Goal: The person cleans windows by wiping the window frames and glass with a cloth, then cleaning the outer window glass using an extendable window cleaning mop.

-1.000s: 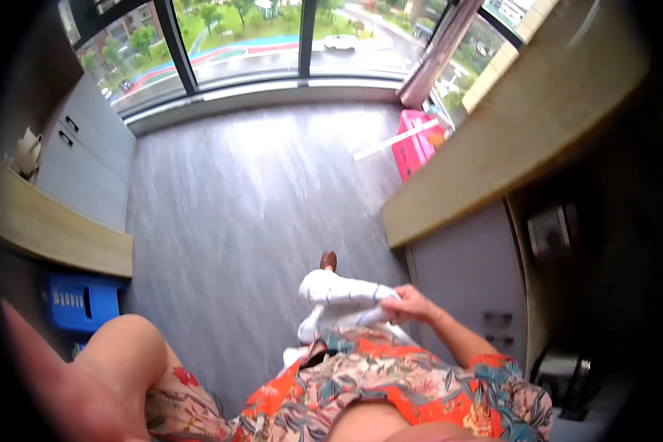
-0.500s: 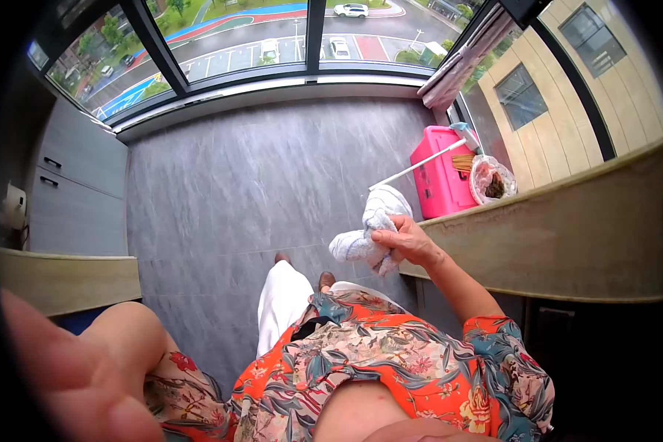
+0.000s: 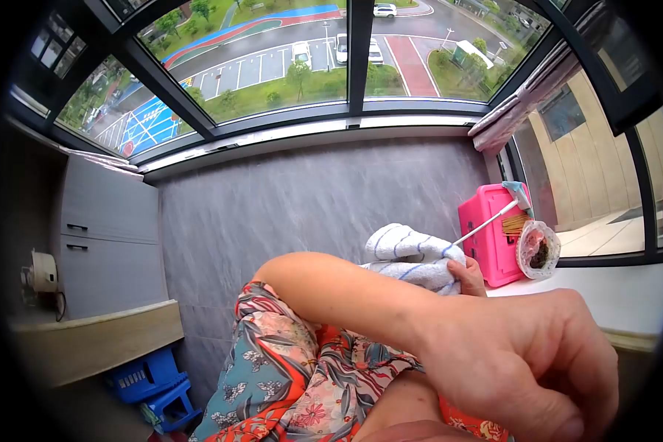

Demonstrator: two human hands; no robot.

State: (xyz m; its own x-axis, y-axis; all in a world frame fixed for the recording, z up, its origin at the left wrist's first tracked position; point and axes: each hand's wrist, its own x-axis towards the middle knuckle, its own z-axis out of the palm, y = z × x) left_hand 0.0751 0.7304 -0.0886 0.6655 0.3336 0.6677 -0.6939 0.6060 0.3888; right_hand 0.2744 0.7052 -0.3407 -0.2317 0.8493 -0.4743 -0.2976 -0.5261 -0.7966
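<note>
The right hand [image 3: 468,278] pinches a striped towel [image 3: 420,258] between thumb and fingers, left of the pink box [image 3: 486,236]. The left hand [image 3: 530,361], near right, curls its fingers; their tips are hidden.

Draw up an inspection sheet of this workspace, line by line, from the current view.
Surface: grey floor, pale streaks on it.
Things in hand: striped towel, bunched.
Clutter: pink box beside bagged container with dark contents; blue plastic pieces at lower left.
Hands: right hand grips the towel; left hand curled near the camera, fingertips partly hidden, contents unclear.
Cables: dark cord by the pale appliance at left.
Surroundings: grey cabinet, tall windows, gathered curtain.
</note>
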